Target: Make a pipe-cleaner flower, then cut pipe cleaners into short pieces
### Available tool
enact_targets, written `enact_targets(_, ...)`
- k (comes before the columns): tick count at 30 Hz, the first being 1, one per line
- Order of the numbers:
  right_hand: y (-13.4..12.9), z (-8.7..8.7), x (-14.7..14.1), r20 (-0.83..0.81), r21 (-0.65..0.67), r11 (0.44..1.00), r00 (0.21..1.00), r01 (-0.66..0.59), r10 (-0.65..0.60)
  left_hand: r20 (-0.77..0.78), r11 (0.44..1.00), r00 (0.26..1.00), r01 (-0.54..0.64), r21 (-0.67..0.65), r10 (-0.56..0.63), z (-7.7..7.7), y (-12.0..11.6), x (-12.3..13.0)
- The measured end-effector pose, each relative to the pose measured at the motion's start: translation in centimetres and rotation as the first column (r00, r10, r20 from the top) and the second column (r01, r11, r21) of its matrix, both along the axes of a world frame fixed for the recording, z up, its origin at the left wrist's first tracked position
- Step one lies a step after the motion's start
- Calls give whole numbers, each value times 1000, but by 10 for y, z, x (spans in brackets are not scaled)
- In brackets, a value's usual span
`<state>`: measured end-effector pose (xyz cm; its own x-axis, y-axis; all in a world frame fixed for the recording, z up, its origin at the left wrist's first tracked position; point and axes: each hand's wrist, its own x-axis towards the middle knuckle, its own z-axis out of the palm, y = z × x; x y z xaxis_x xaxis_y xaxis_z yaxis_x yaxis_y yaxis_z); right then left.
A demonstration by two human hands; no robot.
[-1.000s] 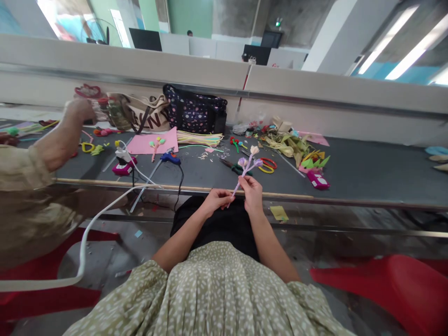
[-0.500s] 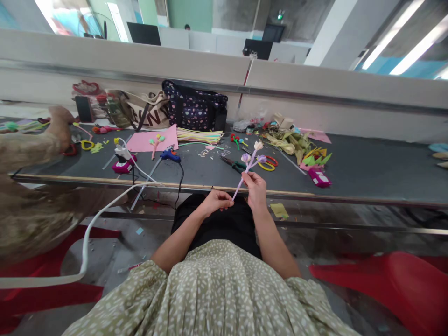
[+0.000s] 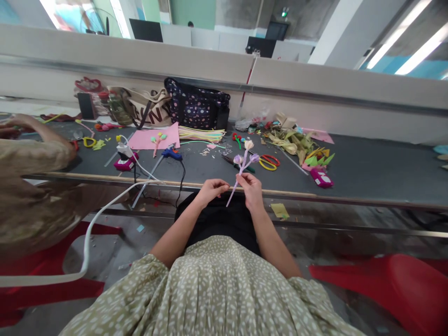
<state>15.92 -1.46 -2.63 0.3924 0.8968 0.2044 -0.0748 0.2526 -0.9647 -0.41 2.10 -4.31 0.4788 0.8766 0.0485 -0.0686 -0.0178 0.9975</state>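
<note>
My right hand (image 3: 251, 190) pinches the stem of a purple pipe-cleaner flower branch (image 3: 244, 164), which leans over the front edge of the dark table. The branch bears a cream bloom on top and two lilac blooms at its sides. Just left of the stem's lower end is my left hand (image 3: 212, 192), its thumb and fingers drawn together; whether anything thin is between them is too small to tell. Behind the branch lie dark-handled pliers (image 3: 248, 168) and red-and-yellow scissors (image 3: 269, 162).
On the table (image 3: 371, 163) are a blue glue gun (image 3: 171, 153), pink paper (image 3: 136, 140), pipe cleaners (image 3: 201, 134), a magenta power block (image 3: 126, 162) and dried husks (image 3: 289, 142). A white cable (image 3: 87, 233) hangs at left, near another person's arm (image 3: 45, 130).
My left hand has come off the stem's lower end and shifted slightly up and left. The branch has tilted left in my right hand. The other person's arm has moved left.
</note>
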Motion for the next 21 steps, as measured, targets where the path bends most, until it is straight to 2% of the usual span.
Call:
enact_targets(4, -3, -1, -9, 9, -8, 998, 998, -57, 57, 29, 1000, 999, 29, -9, -29, 1, -5, 11)
enact_targets(12, -3, -3, -13, 20, -12, 997, 997, -79, 79, 58, 997, 998, 25, -77, -20, -16, -9, 10)
enact_targets(17, -4, -7, -14, 30, -23, 995, 995, -93, 94, 99, 996, 994, 43, -78, -35, -12, -12, 11)
enact_targets(21, -6, -9, -16, 33, -23, 993, 993, -113, 114, 154, 998, 988, -4, -67, 14, -8, -15, 13)
